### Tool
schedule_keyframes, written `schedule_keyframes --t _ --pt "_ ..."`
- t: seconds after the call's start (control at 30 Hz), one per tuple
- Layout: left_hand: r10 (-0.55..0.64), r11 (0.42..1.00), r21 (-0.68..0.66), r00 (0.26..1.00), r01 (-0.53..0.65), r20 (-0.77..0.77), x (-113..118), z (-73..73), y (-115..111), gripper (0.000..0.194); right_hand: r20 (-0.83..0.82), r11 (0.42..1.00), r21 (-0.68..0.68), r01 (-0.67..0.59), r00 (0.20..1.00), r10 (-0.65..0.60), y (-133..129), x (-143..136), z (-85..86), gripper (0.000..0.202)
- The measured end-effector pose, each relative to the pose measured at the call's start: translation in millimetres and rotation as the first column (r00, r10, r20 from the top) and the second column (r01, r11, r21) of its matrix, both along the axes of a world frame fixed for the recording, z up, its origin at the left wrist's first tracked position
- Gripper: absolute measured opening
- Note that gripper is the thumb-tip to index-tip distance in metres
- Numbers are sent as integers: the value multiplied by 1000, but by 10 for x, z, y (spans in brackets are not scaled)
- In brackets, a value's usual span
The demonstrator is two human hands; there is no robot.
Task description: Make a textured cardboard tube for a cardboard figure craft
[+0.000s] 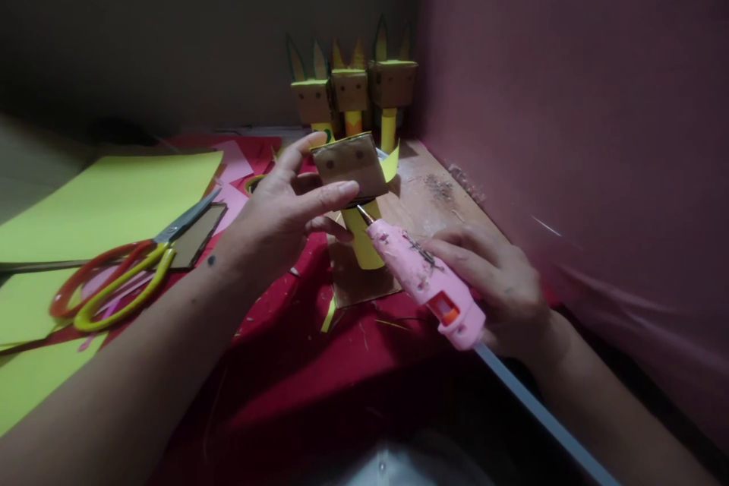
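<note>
L hand (279,201) closed on the cardboard box (351,167): thumb across the front below the two dark dots, index up by the top edge, other fingers lower, near the tube. Prob. held this way to steady the box and keep its underside reachable. Box sits tilted, on top of the yellow tube (366,243), roughly mid-view; can't tell if the two are joined.

R hand (495,273) wrapped round the pink glue gun (410,266), lower fingers + trigger hidden. Gun angled up-left so its metal nozzle (364,214) gets in at the seam right under the box; contact w/ the seam n/c (not clear), no bead visible. Glue stick (541,402) trails out the rear, long end prob. left for feed.

Tube's lower end overlaps a brown cardboard piece (364,288) on the red cover (296,364); piece maybe a base, attachment n/c.

Further out, L side: scissors (130,281), blades pointing away, handles toward the person, prob. for quick grab; lying over yellow sheets (114,190) + a cardboard offcut (197,235).

Back: three box-headed figures (350,91) upright in a row, pointed ears on top, prob. parked there out of the way. Pink wall (569,129) on R, bounding the workspace.
</note>
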State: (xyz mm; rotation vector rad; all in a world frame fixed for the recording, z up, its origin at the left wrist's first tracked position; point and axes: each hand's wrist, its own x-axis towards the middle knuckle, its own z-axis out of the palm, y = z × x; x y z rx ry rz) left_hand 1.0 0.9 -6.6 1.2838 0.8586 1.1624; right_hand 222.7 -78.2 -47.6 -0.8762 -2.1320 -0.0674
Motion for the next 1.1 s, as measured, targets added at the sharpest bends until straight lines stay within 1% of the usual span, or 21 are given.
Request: schedule_keyframes --t 0.17,0.3,0.5,0.8,1.1 --pt "12 1000 2 1000 -12 -16 -4 -6 4 69 23 1000 6 -2 1000 2 17 -20 -1 35" --pt "22 1000 17 999 -22 -42 -6 -17 20 65 30 999 21 25 999 -26 17 -19 -4 34" --pt "26 1000 14 999 -25 -38 -1 -16 13 63 41 999 -1 45 998 -45 6 -22 11 34" --pt "18 1000 -12 999 -19 -51 18 42 -37 67 75 995 81 58 995 -64 1 -39 9 35" --pt "3 1000 23 998 -2 -58 -10 -22 22 61 70 991 108 84 993 -91 -10 -29 -6 30"
